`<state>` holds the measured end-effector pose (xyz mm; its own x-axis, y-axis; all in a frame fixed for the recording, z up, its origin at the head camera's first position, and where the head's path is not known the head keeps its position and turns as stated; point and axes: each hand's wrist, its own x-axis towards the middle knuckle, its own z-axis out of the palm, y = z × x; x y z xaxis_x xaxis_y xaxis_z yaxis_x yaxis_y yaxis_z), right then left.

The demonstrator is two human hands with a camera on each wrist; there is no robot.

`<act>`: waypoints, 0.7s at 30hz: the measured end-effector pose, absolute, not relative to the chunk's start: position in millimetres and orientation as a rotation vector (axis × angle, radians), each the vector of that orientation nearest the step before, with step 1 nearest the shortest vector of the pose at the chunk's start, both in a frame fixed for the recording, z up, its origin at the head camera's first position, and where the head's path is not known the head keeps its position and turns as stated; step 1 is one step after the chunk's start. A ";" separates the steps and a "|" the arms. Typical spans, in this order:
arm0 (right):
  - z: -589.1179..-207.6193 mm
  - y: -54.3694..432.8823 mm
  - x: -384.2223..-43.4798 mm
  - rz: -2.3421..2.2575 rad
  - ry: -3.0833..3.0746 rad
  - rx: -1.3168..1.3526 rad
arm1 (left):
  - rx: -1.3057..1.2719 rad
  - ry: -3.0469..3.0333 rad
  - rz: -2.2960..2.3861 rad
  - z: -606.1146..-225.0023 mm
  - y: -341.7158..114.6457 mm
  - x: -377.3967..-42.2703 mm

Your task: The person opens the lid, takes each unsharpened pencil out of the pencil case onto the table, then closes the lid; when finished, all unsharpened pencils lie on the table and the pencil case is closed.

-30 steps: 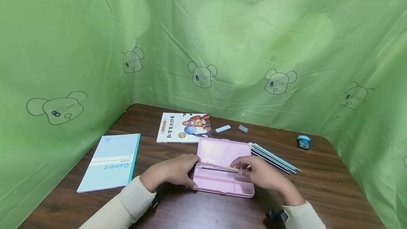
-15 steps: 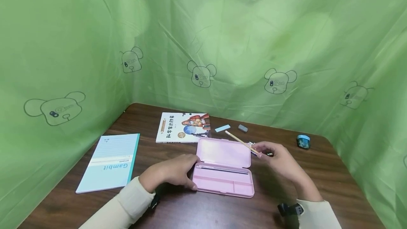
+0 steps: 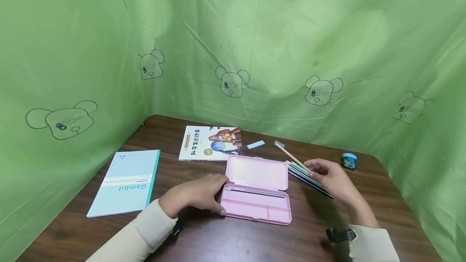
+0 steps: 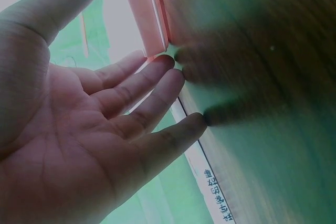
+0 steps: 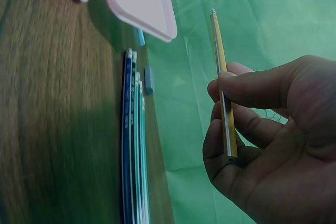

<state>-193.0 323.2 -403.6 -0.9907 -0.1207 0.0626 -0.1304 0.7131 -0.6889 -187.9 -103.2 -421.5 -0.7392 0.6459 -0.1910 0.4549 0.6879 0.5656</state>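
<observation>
Above the table in the head view, my right hand [image 3: 336, 181] pinches a yellow pencil [image 3: 294, 157] between thumb and fingers. Its eraser end points to the upper left; the right wrist view shows the pencil [image 5: 220, 51] whole. Below the hand lies a bundle of several green and dark pencils [image 3: 299, 173], partly hidden by it. My left hand [image 3: 198, 194] rests against the left side of an open pink pencil case [image 3: 238, 211], fingers extended. In the left wrist view its fingertips are at the corner of the case [image 4: 149, 24]. One dark pencil [image 3: 255, 192] lies in the case's long compartment.
A picture book [image 3: 211, 144] lies behind the case, a light blue notebook [image 3: 125, 183] to the left. At the back are a pale blue block [image 3: 256, 144] and a grey eraser [image 3: 279, 143]. A blue-lidded small jar [image 3: 349, 161] stands far right. Green cloth [image 3: 269, 43] surrounds the table.
My right hand has lifted the yellow pencil out of the case and carried it right, over the pencil bundle. My left hand has stayed at the case.
</observation>
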 end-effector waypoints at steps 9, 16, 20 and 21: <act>-410.9 332.9 -193.7 1.217 -2.914 0.146 | 0.844 2.523 0.700 -418.8 -103.0 -185.1; -420.3 339.7 -196.6 1.208 -2.939 0.120 | 0.837 2.524 0.702 -419.4 -103.4 -185.9; -427.4 342.4 -198.0 1.117 -2.994 0.122 | 0.850 2.523 0.712 -419.7 -103.6 -186.2; -429.1 343.2 -198.1 1.089 -3.009 0.133 | 0.853 2.522 0.712 -419.5 -103.6 -186.0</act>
<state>-198.1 343.2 -429.1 -0.9947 -0.0984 -0.0291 -0.0570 0.7655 -0.6409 -186.0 -103.6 -419.5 -0.7419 0.6428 -0.1904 0.4483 0.6869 0.5721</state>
